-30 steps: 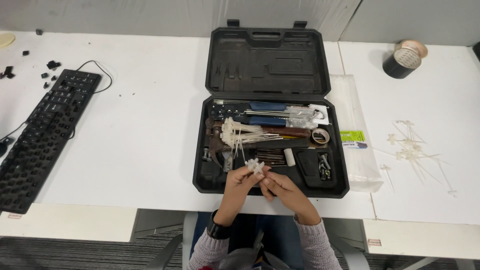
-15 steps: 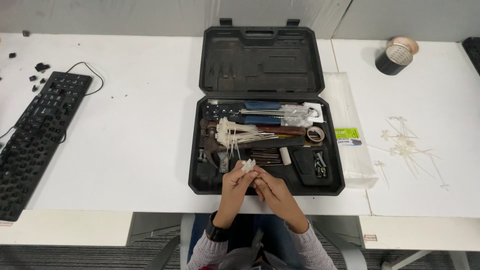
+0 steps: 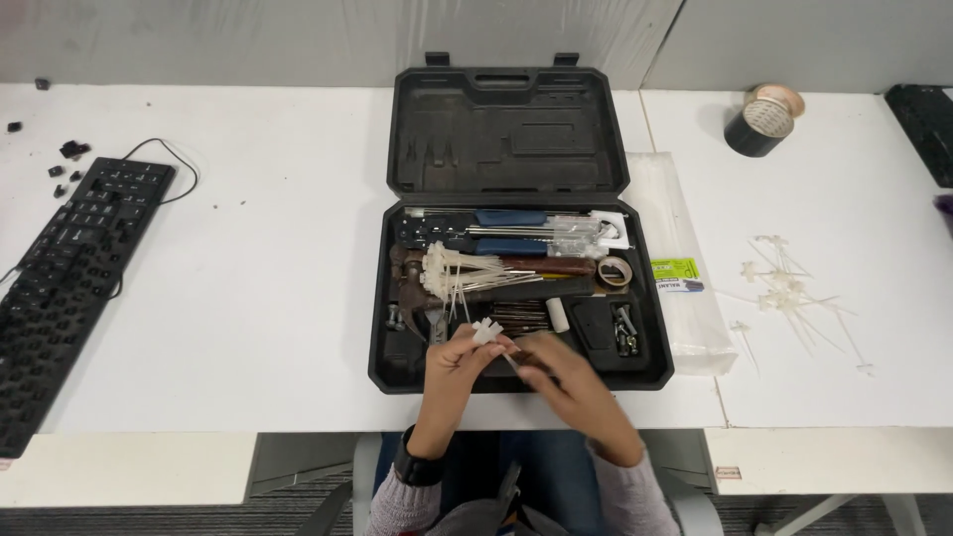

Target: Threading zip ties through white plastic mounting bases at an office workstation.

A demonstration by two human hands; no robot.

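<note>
White plastic cable ties, a small bunch, sit pinched between the fingertips of my left hand, just above the front edge of the open black plastic tool case. My right hand is closed around the tails of the same bunch, close beside the left hand. Both hands hover over the case's front rim and the near edge of the white table.

Inside the case, a larger bundle of white ties lies across a wooden-handled hammer, just behind my fingers. The raised lid stands behind the tray.

Left of the case, a wide bare stretch of table runs to the black keyboard. Right of the case lies a clear plastic bag, then loose white ties, well apart from my hands.
</note>
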